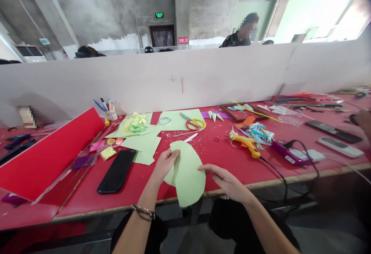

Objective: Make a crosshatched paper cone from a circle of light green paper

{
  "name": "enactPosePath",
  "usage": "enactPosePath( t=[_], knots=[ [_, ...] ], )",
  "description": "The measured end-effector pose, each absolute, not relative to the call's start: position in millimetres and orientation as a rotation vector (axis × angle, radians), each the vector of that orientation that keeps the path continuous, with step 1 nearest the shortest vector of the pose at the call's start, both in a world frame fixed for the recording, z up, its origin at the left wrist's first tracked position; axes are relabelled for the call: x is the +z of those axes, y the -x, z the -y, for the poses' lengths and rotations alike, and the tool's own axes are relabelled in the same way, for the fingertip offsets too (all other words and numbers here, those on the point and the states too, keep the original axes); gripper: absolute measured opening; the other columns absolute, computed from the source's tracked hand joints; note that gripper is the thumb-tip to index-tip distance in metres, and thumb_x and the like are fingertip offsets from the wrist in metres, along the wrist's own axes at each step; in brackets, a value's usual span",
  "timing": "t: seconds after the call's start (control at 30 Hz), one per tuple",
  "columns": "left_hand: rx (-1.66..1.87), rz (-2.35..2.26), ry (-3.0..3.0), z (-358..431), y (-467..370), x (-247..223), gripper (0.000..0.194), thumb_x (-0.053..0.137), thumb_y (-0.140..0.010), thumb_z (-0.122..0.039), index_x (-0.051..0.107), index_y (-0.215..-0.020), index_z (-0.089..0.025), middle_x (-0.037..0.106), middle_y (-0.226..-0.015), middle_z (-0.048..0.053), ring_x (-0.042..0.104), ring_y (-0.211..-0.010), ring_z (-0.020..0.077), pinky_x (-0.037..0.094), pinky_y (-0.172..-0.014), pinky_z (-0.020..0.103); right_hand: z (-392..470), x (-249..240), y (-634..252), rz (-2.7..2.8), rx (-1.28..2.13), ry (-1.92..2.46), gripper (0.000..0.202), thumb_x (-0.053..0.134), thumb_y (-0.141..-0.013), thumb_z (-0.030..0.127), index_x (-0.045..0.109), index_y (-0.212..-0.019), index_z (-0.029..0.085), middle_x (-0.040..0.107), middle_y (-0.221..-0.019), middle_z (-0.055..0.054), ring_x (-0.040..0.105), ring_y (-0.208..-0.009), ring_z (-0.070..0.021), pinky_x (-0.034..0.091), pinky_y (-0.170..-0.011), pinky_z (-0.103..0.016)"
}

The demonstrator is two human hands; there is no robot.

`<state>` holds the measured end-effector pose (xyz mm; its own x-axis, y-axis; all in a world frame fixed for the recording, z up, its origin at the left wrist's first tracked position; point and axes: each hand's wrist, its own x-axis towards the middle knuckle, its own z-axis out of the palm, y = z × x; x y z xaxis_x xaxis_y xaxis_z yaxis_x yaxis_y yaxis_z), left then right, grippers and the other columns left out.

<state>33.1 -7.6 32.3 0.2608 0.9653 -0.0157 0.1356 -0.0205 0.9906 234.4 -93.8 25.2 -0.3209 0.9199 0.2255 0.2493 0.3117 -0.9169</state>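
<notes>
We are holding a green paper over the front edge of the red desk. Our left hand is pinching its upper left side between thumb and fingers. Our right hand is touching the right side with one pointing finger — the other fingers are curling in. A black phone is lying to the left — scissors are resting behind the paper.

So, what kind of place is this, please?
Probably a shared craft workshop: a glue gun, scissors and cut green paper on a long red table.
</notes>
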Motion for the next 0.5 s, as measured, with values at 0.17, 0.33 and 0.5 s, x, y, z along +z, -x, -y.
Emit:
enactPosePath(
  t=[0.17,0.33,0.5],
  knots=[
    [0.958,-1.139,-1.414,-6.9,-37.3,29.9,0.038,0.052,-0.069,-0.051,0.056,-0.065,-0.013,0.052,-0.055,-0.002,0.049,-0.053,0.0115,0.037,-0.051,0.023,76.4,23.7,-231.3,1.848,0.890,1.082,0.029,0.048,-0.075,0.014,0.060,-0.101,0.022,0.057,-0.102,-0.006,0.050,-0.104,-0.0192,0.039,-0.088,-0.030],
    [0.889,-1.120,-1.444,-11.0,-37.7,30.2,0.034,0.055,-0.068,-0.047,0.054,-0.059,-0.014,0.048,-0.052,-0.004,0.045,-0.051,0.0097,0.035,-0.050,0.021,60.2,17.8,-229.5,1.762,0.881,1.088,0.016,0.052,-0.079,0.029,0.062,-0.077,0.018,0.057,-0.088,-0.006,0.055,-0.086,-0.0173,0.042,-0.080,-0.028],
    [0.687,-0.987,-1.554,0.3,-32.4,34.4,0.029,0.054,-0.073,-0.042,0.058,-0.076,-0.013,0.049,-0.058,-0.003,0.045,-0.054,0.0099,0.035,-0.050,0.021,53.2,4.9,-227.3,1.488,0.887,1.247,0.026,0.050,-0.078,0.040,0.053,-0.064,0.017,0.051,-0.065,0.000,0.050,-0.063,-0.0132,0.042,-0.058,-0.022]
  ],
)
